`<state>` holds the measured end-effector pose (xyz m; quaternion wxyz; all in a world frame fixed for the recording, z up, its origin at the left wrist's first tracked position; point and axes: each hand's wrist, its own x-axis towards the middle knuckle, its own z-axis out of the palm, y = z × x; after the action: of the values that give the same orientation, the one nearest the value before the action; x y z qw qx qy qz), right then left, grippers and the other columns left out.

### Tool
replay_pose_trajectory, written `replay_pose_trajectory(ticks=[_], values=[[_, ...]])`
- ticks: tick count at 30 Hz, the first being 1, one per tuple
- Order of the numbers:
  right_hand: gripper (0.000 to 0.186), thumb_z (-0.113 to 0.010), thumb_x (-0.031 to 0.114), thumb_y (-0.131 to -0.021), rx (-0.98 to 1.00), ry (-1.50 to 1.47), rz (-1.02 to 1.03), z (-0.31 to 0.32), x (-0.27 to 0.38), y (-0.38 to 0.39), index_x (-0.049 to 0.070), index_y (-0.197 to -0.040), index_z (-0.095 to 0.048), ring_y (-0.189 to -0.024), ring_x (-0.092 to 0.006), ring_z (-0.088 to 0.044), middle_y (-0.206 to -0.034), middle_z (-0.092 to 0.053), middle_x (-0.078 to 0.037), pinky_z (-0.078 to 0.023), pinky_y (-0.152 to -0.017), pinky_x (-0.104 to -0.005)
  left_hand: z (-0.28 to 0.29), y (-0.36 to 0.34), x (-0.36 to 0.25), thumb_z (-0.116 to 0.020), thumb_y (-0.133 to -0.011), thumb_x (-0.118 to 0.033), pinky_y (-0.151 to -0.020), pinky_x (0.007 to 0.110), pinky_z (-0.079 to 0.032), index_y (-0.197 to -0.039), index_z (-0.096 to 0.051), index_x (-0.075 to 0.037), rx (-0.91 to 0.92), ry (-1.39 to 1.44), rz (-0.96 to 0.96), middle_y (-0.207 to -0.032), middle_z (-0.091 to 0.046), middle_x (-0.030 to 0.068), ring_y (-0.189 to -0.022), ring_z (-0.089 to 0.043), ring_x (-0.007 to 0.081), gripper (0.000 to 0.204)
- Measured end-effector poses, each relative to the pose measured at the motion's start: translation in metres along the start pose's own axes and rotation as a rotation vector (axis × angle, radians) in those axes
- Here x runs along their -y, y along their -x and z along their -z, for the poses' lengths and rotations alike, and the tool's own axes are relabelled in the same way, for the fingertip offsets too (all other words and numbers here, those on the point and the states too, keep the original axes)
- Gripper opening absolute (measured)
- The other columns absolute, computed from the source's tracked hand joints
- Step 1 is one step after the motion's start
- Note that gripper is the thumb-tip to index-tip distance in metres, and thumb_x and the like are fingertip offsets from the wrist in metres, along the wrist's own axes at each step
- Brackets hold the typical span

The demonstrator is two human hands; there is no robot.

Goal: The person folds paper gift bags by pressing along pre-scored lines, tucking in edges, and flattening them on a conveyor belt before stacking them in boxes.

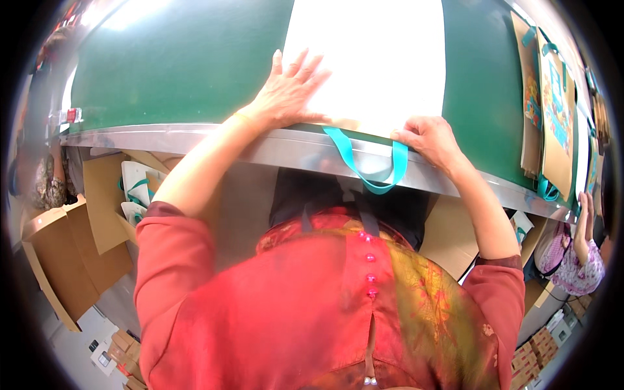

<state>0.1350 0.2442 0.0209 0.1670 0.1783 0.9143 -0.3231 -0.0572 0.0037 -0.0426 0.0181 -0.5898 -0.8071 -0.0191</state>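
Note:
A flat white paper bag lies on the green table top, its teal ribbon handle hanging in a loop over the metal front edge. My left hand presses flat on the bag's near left corner, fingers spread. My right hand rests at the bag's near right corner by the end of the ribbon, fingers curled on the edge; whether it pinches the bag I cannot tell.
Several printed brown paper bags with teal handles lie along the table's right side. Open cardboard boxes stand on the floor at the left, one holding white bags. Another person stands at the lower right.

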Motion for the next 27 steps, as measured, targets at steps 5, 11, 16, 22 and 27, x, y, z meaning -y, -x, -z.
replay_pose_trajectory(ticks=[5, 11, 16, 22, 27], values=[[0.035, -0.074, 0.033, -0.078, 0.050, 0.005, -0.054, 0.000, -0.007, -0.006, 0.000, -0.076, -0.065, -0.056, -0.0153, -0.051, -0.059, -0.056, -0.010, -0.044, -0.055, -0.0328, 0.004, -0.003, -0.009, -0.033, -0.084, -0.072, -0.109, 0.063, -0.007, -0.142, -0.035, -0.010, 0.100, -0.030, 0.001, -0.153, -0.018, 0.0158, -0.142, -0.009, 0.0355, 0.085], [0.036, -0.073, 0.035, -0.077, 0.004, 0.039, 0.032, -0.001, -0.004, -0.006, -0.001, -0.077, -0.066, -0.060, -0.0228, -0.057, -0.065, -0.060, -0.015, -0.047, -0.060, -0.0359, 0.010, -0.002, -0.001, -0.048, -0.087, -0.055, -0.109, 0.061, -0.011, -0.135, -0.043, -0.009, -0.055, 0.022, -0.007, -0.149, -0.026, 0.0154, -0.140, -0.018, 0.0336, 0.067], [0.038, -0.071, 0.037, -0.077, -0.125, 0.064, 0.132, -0.008, -0.007, -0.004, -0.001, -0.076, -0.066, -0.065, -0.0280, -0.059, -0.069, -0.061, -0.018, -0.047, -0.064, -0.0384, 0.053, 0.011, -0.014, -0.068, -0.079, -0.033, -0.087, 0.044, -0.042, -0.104, -0.058, -0.011, -0.335, 0.110, -0.155, -0.107, -0.056, 0.0086, -0.102, -0.054, 0.0283, 0.035], [0.038, -0.070, 0.036, -0.076, -0.097, 0.037, 0.088, -0.006, -0.004, -0.005, -0.002, -0.074, -0.063, -0.066, -0.0264, -0.059, -0.069, -0.061, -0.017, -0.047, -0.065, -0.0369, 0.044, 0.020, -0.027, -0.065, -0.083, -0.023, -0.067, 0.038, -0.047, -0.084, -0.056, -0.008, -0.089, 0.330, -0.093, -0.079, -0.054, 0.0079, -0.079, -0.057, 0.0283, 0.018], [0.028, -0.070, 0.027, -0.076, -0.139, -0.130, 0.162, -0.007, -0.021, 0.003, -0.001, -0.078, -0.065, -0.069, -0.0235, -0.060, -0.074, -0.063, -0.014, -0.048, -0.067, -0.0343, 0.050, 0.008, -0.021, -0.061, -0.086, -0.025, -0.071, 0.039, -0.048, -0.090, -0.053, -0.007, 0.124, 0.312, -0.151, -0.086, -0.053, 0.0098, -0.083, -0.056, 0.0300, 0.019]])
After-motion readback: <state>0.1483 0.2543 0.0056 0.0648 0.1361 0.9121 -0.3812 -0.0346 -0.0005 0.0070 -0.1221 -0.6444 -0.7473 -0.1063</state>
